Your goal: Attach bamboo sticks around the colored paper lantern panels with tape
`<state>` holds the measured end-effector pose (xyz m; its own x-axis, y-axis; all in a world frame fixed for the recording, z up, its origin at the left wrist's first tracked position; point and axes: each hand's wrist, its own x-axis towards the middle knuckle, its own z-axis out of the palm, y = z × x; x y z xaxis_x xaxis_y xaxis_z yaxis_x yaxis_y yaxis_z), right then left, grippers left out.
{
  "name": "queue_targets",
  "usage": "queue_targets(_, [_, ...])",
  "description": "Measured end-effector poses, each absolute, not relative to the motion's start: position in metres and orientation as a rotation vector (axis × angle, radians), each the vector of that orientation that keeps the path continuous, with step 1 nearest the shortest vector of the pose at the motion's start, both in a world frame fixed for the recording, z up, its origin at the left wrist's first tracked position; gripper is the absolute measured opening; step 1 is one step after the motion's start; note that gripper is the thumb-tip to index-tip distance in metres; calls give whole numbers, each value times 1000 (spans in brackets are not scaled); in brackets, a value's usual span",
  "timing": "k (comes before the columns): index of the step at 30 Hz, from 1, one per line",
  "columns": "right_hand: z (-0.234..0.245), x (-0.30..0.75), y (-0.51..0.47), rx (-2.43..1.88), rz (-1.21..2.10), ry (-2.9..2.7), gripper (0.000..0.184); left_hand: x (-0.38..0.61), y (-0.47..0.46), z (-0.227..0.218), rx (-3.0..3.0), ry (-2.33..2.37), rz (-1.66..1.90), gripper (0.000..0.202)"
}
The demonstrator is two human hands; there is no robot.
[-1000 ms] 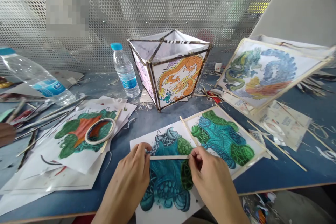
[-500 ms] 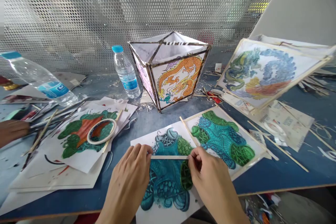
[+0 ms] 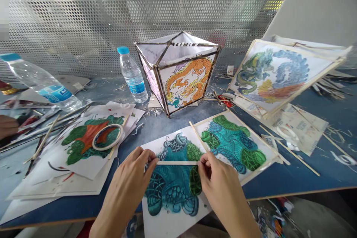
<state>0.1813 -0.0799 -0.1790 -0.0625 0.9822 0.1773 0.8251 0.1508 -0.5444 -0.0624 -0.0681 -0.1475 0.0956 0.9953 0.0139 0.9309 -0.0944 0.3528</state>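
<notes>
A thin pale wooden stick is held level just over a blue-green painted sheet at the table's near edge. My left hand pinches its left end. My right hand pinches its right end with fingers pressed together. To the right of the sheet lies a second blue-green painting framed with sticks.
A paper lantern with an orange dragon stands mid-table, with a water bottle to its left. A tape roll rests on a stack of painted sheets at left. Another person's hand shows at the left edge. A large framed painting leans at right.
The view has shifted slightly; my hands still hold the stick over the sheet, a little higher in the picture. The other person's hand at the left edge has drawn back.
</notes>
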Motion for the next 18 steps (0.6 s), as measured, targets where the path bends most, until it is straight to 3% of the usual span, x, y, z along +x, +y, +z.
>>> queue_targets(10, [-180, 181, -86, -1566, 429, -1835, 15, -85, -77, -154, 2146, 1674, 444, 26])
queue_targets(16, [-173, 196, -101, -1239, 518, -1566, 3, -81, -92, -132, 2261, 1613, 553, 16])
queue_targets(18, [-171, 200, -106, -1096, 522, -1485, 12, -79, -100, -123, 2367, 1606, 626, 13])
